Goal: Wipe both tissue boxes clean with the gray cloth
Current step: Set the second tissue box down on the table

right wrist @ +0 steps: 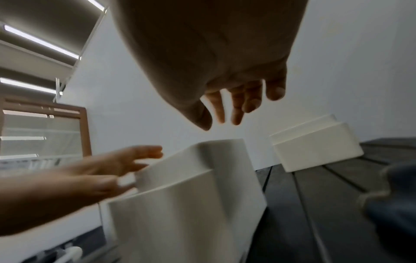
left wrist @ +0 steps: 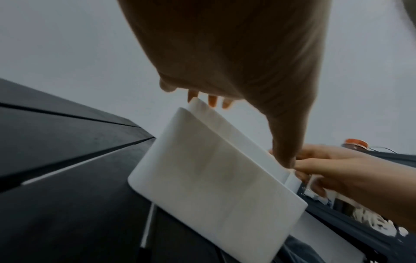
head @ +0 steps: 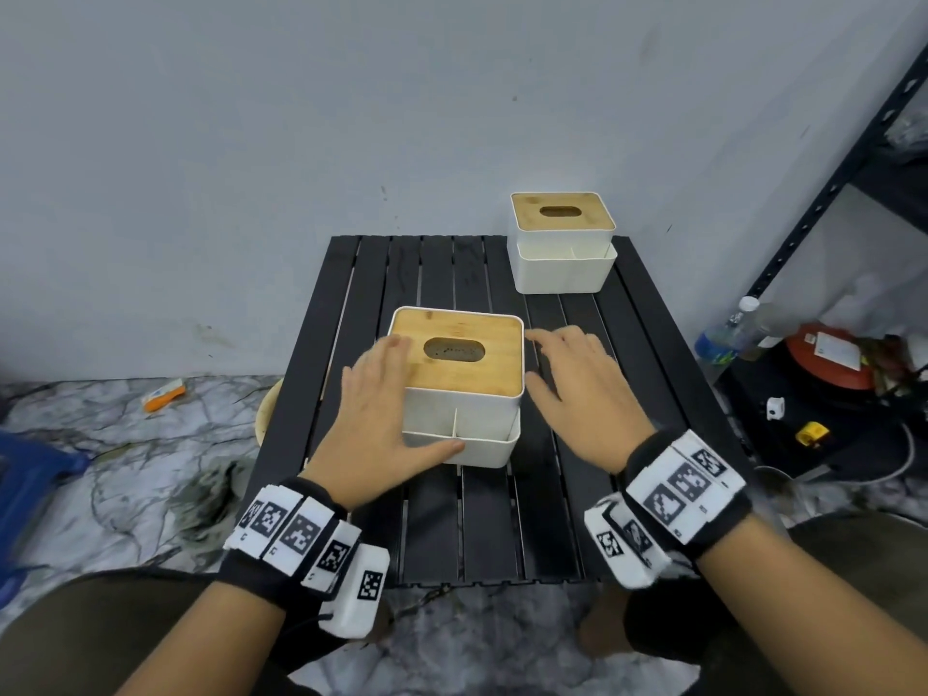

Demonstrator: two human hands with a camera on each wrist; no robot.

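Left hand [head: 382, 416] is on the near tissue box [head: 459, 389]: fingers straight, resting against its left side and over the bamboo lid's left edge, thumb along the near rim of the front tray. Not curled round it. The left wrist view shows the thumb tip touching the white wall.

Near tissue box sits at the middle of the black slatted desk [head: 437, 519]; white body, bamboo lid, oval slot.

Right hand [head: 585, 394] is just right of that box, fingers spread and relaxed, holding nothing. Touching the box's right wall or just clear of it: cannot tell.

Far tissue box [head: 562, 243] stands at the far right corner of the desk, against the wall, well apart from both hands.

Gray cloth: can't pick it out in any view.

Right of the desk: black metal shelf [head: 828, 193], with a plastic bottle [head: 725, 331] at its foot.
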